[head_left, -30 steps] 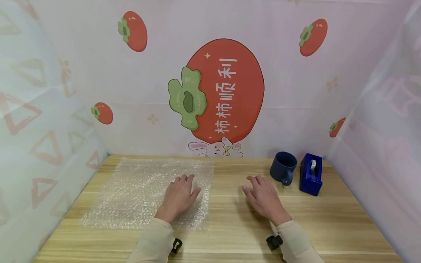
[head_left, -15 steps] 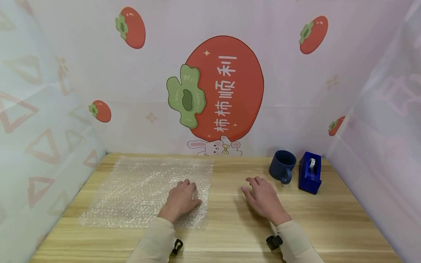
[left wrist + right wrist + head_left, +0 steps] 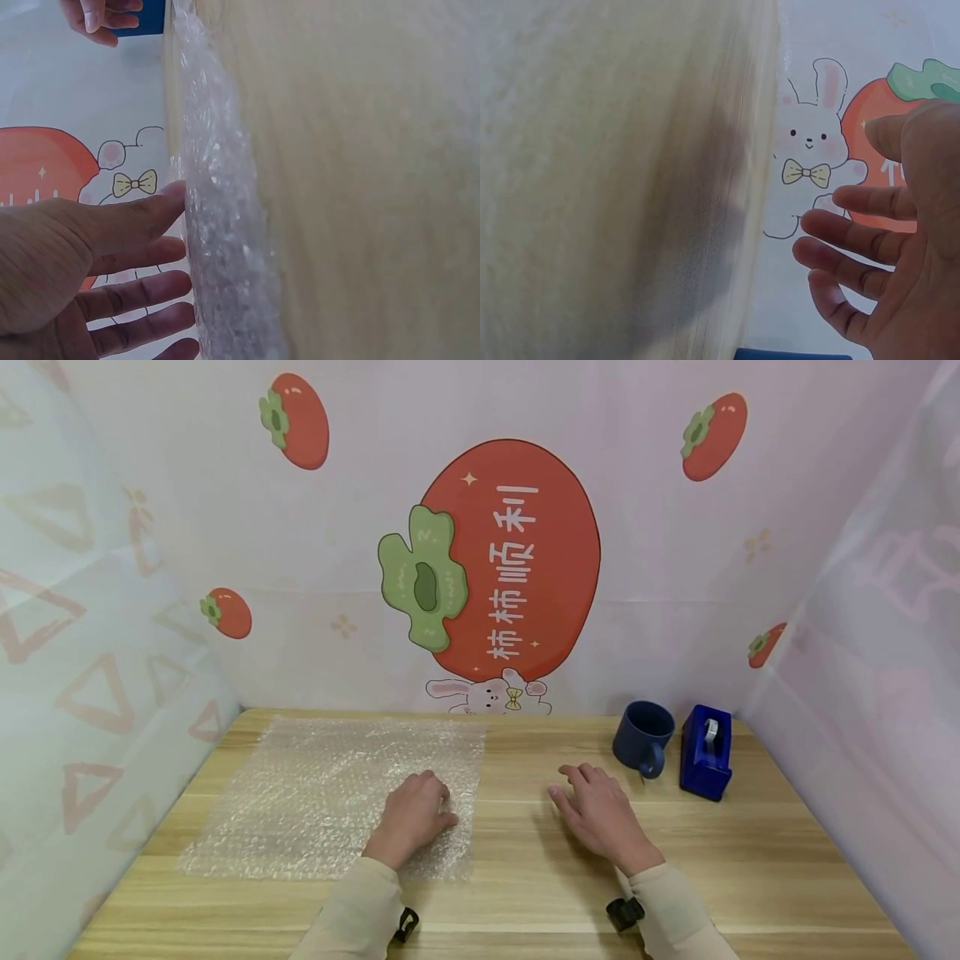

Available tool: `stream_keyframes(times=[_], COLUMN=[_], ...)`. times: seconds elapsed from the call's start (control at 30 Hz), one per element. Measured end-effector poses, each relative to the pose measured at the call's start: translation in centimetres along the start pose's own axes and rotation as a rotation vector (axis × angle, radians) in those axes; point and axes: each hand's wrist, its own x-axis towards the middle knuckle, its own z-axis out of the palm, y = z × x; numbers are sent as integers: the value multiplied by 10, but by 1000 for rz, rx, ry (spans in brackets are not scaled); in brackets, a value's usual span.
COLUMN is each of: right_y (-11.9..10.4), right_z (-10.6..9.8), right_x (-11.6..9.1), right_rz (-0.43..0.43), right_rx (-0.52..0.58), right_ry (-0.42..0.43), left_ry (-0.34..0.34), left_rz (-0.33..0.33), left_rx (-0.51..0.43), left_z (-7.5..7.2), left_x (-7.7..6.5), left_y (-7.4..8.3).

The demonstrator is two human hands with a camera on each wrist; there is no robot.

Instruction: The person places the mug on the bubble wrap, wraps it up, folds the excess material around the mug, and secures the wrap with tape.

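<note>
A sheet of clear bubble wrap (image 3: 300, 802) lies flat on the left part of the wooden table. My left hand (image 3: 411, 818) is over its right part, with fingers loosely bent and nothing held. In the left wrist view, the fingertips (image 3: 174, 285) come up to the bubble wrap (image 3: 225, 225); whether they press on it I cannot tell. My right hand (image 3: 600, 814) holds nothing and hovers over the bare wood with its fingers apart and relaxed. Nearest to it, behind and to the right, stands a dark blue mug (image 3: 642, 737), its handle toward me.
Right of the mug is a blue tape dispenser (image 3: 706, 752) with a roll in it. Printed white sheeting (image 3: 300, 652) walls the table (image 3: 517, 893) at the back and both sides. Each wrist carries a black camera mount.
My left hand has drawn its fingers in and shifted slightly to the right over the bubble wrap. My right hand stays about where it was. The head view has shifted slightly.
</note>
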Motion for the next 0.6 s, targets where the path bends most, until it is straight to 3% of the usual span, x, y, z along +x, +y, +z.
stream_keyframes(times=[0.33, 0.6], right_y=[-2, -2], right_z=[-1, -1], right_x=[0, -2], right_rz=[5, 4], right_rx=[11, 5], right_ry=[-16, -17], left_ry=[-24, -53], left_rz=[48, 78], left_rx=[53, 35], left_z=[1, 0], left_x=[-5, -9], left_y=[12, 22])
